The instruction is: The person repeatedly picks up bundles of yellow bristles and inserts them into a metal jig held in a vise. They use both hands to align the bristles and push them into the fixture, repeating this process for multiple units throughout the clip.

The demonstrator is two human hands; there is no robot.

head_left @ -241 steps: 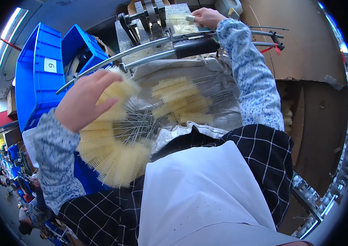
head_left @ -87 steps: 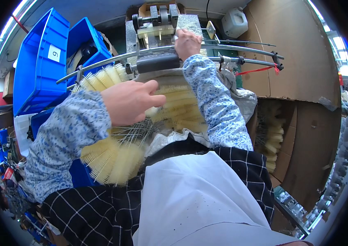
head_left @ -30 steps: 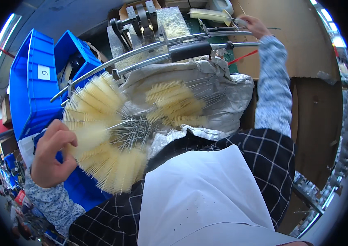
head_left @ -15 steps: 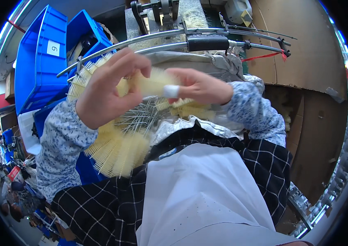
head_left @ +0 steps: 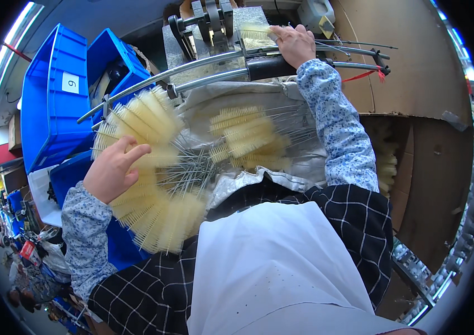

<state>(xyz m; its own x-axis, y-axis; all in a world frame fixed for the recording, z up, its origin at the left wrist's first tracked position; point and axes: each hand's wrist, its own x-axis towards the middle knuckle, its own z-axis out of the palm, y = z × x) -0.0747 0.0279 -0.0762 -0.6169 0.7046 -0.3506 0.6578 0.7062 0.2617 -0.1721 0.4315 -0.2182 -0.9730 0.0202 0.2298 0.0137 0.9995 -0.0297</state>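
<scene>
Out at the far side, my right hand [head_left: 295, 46] is closed around the stem end of a pale yellow bristle brush [head_left: 254, 31]. The bristles point left, over the metal plate of a machine. My left hand [head_left: 112, 172] hovers at or just touches a fanned pile of similar brushes [head_left: 161, 215]; its thumb and forefinger are apart and nothing shows between them. Thin twisted wire stems [head_left: 192, 170] from that pile point inward toward the middle. A smaller stack of brushes [head_left: 245, 137] lies on the grey-white sheet [head_left: 192, 103], stems to the right.
A machine with a metal clamp [head_left: 212, 19] stands at the back. Curved metal rails [head_left: 209, 60] with a black sleeve cross in front of it. Blue bins [head_left: 53, 100] are at the left, a cardboard panel [head_left: 415, 61] at the right, and a white jug [head_left: 316, 15] behind.
Both hands were together at a blurred brush over the middle. My right hand has moved far and right with a brush; my left hand has dropped toward the left pile.
</scene>
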